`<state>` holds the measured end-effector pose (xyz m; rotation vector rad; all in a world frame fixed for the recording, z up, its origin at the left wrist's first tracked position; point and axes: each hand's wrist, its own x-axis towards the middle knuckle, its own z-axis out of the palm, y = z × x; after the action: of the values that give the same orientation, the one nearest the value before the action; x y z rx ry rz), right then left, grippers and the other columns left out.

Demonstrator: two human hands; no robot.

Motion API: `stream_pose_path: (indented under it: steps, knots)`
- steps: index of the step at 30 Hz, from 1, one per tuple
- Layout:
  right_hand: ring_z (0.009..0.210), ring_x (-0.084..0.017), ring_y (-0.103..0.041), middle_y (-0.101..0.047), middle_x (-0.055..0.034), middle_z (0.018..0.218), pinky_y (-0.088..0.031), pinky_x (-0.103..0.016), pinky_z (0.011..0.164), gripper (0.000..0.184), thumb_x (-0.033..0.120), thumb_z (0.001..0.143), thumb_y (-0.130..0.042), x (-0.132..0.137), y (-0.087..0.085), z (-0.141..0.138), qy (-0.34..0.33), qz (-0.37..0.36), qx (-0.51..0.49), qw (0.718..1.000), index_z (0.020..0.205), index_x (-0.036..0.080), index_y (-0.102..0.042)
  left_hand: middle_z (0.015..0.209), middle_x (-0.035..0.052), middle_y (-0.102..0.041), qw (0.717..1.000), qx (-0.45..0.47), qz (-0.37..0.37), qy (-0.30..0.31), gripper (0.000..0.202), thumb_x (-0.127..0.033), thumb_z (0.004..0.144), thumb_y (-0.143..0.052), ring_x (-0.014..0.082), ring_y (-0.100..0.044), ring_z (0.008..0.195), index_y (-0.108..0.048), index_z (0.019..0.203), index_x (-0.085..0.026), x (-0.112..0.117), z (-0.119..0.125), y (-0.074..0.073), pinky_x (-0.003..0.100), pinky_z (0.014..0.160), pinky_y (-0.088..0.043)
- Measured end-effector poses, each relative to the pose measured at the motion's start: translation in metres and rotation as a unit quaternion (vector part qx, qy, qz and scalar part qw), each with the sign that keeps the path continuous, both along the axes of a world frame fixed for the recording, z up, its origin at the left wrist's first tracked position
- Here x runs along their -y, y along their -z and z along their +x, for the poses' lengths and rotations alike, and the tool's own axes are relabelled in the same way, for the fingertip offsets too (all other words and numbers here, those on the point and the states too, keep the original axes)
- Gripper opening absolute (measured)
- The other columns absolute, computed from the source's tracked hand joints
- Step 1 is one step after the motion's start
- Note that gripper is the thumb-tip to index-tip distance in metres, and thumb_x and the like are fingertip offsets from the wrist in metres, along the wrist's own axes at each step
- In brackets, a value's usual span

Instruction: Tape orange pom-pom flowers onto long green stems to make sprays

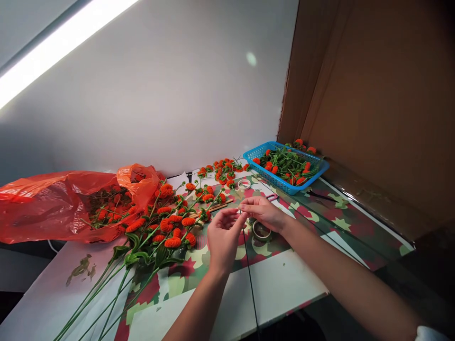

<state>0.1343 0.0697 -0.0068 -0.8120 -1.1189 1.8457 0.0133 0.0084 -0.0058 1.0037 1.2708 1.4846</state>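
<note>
A long, thin dark green stem hangs down from between my fingertips and passes over the table's front edge. My left hand pinches its upper end between thumb and finger, the other fingers curled. My right hand is closed at the same spot, fingertips against the left ones. Whatever small piece may lie between the fingertips is too small to make out. Just below my right hand lies a roll of green tape. To the left of my hands is a bunch of orange fuzzy flowers on long green stems.
An orange plastic bag with more flowers lies at left. A blue basket of flowers and greenery stands back right. A white tape roll, wooden sticks and loose flowers lie behind my hands. A cardboard wall rises at right.
</note>
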Motion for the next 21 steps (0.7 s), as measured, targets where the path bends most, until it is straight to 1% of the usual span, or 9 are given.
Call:
stream_pose_path:
  steps: [2,4,6,9,12,15,19,21]
  knots:
    - [0.059,-0.008,-0.047,-0.056,0.0021,0.061,-0.036,-0.023,0.062,0.027,0.035,0.057,-0.079,0.0015,-0.0015,-0.0009,-0.001,-0.010,-0.005,1.000,0.064,0.013,-0.065,0.069,0.0009,-0.064,0.999,-0.022,0.027,-0.012,0.030,-0.031,0.065,-0.074,0.0121,-0.061,0.060,-0.061,0.087,-0.015,0.0005,0.0013,-0.0009,0.022,0.056,-0.048]
    - [0.059,-0.008,-0.048,-0.057,0.0019,0.062,-0.037,-0.023,0.062,0.026,0.033,0.057,-0.078,0.0036,-0.0038,-0.0013,-0.008,-0.034,-0.019,0.999,0.065,0.013,-0.065,0.065,-0.0003,-0.063,0.999,-0.018,0.046,-0.022,0.029,-0.030,0.067,-0.073,0.0115,-0.061,0.059,-0.060,0.089,-0.015,0.0011,0.0034,-0.0013,0.022,0.057,-0.049]
    - [0.059,-0.008,-0.050,-0.058,0.0015,0.062,-0.038,-0.023,0.061,0.025,0.031,0.056,-0.079,0.0057,-0.0066,-0.0013,-0.023,-0.057,-0.035,0.997,0.066,0.013,-0.065,0.063,-0.0011,-0.063,0.998,0.017,0.045,-0.030,0.029,-0.029,0.067,-0.073,0.0105,-0.060,0.056,-0.059,0.088,-0.015,0.0012,0.0053,-0.0012,0.021,0.056,-0.048]
    - [0.058,-0.008,-0.052,-0.059,0.0012,0.062,-0.038,-0.022,0.058,0.025,0.028,0.054,-0.080,0.0076,-0.0096,-0.0008,-0.050,-0.069,-0.058,0.995,0.065,0.013,-0.064,0.061,-0.0016,-0.064,0.995,0.085,0.027,-0.035,0.031,-0.028,0.064,-0.075,0.0100,-0.060,0.053,-0.055,0.084,-0.016,0.0004,0.0067,-0.0009,0.020,0.055,-0.048]
    - [0.055,-0.007,-0.052,-0.060,0.0012,0.060,-0.039,-0.020,0.056,0.023,0.028,0.057,-0.079,0.0069,-0.0096,-0.0004,-0.080,-0.076,-0.072,0.991,0.062,0.012,-0.063,0.062,-0.0016,-0.065,0.993,0.112,0.023,-0.026,0.033,-0.027,0.064,-0.075,0.0096,-0.060,0.051,-0.051,0.084,-0.017,-0.0001,0.0064,-0.0008,0.021,0.055,-0.048]
    - [0.056,-0.006,-0.054,-0.062,0.0002,0.063,-0.041,-0.020,0.057,0.022,0.027,0.059,-0.078,0.0049,-0.0073,-0.0003,-0.094,-0.088,-0.077,0.989,0.067,0.011,-0.065,0.063,-0.0013,-0.066,0.993,0.117,0.020,-0.014,0.034,-0.027,0.064,-0.075,0.0098,-0.060,0.051,-0.049,0.084,-0.018,0.0000,0.0055,-0.0007,0.021,0.055,-0.049]
    - [0.055,-0.009,-0.056,-0.064,-0.0017,0.064,-0.044,-0.023,0.058,0.027,0.028,0.057,-0.080,0.0031,-0.0040,0.0000,-0.093,-0.086,-0.080,0.989,0.073,0.011,-0.066,0.063,-0.0011,-0.067,0.993,0.119,0.013,0.003,0.034,-0.027,0.064,-0.075,0.0102,-0.061,0.052,-0.048,0.083,-0.018,0.0003,0.0049,-0.0001,0.021,0.055,-0.048]
    - [0.054,-0.010,-0.057,-0.064,-0.0019,0.063,-0.044,-0.024,0.056,0.028,0.029,0.057,-0.080,0.0029,-0.0031,0.0004,-0.074,-0.079,-0.074,0.991,0.073,0.011,-0.066,0.064,-0.0009,-0.067,0.992,0.124,0.012,0.010,0.035,-0.027,0.064,-0.075,0.0104,-0.062,0.052,-0.047,0.082,-0.018,0.0005,0.0054,0.0002,0.020,0.055,-0.048]
